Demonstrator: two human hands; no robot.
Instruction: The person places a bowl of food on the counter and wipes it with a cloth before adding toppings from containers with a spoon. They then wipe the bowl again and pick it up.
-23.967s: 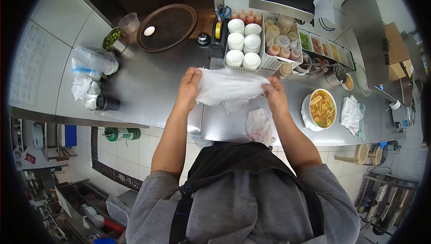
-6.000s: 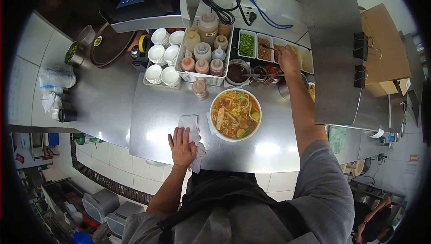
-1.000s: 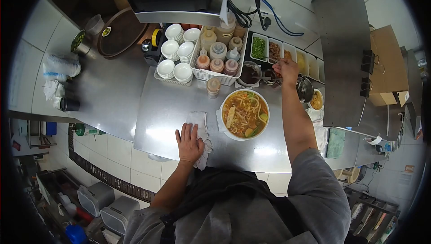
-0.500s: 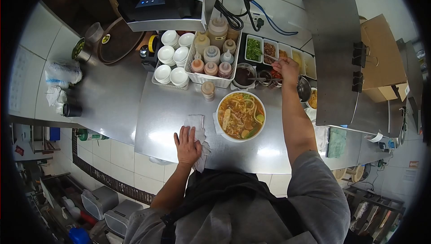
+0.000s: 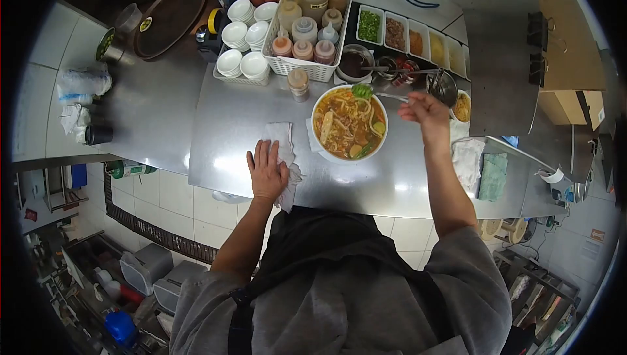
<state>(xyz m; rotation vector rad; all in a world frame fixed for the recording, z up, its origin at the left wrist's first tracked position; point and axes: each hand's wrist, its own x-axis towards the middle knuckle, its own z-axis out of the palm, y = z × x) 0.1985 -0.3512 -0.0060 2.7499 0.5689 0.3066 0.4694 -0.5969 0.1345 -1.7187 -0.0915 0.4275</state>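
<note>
A white bowl [image 5: 383,143] of noodle soup [image 5: 345,126] with orange-brown broth stands on the steel counter. My right hand [image 5: 426,113] is to the right of the bowl, its fingers closed on the handle of a metal spoon [image 5: 394,97]. Chopped green onions [image 5: 362,91] heap at the spoon's end, above the bowl's far rim. On the left, my left hand [image 5: 268,171] lies flat with fingers spread, partly on a folded white cloth [image 5: 288,152]. A small squeeze bottle [image 5: 298,85] stands behind the bowl.
A white basket [image 5: 302,69] of sauce bottles and stacked small white dishes [image 5: 235,35] stand at the back. Topping trays [image 5: 395,32] line the back right, before a metal panel [image 5: 499,54]. A dark sauce container [image 5: 354,61] and metal bowl [image 5: 443,87] are nearer.
My right hand has come from the topping trays toward the bowl, bringing the spoon with green onions over it. My left hand stays on the cloth. The camera view has shifted.
</note>
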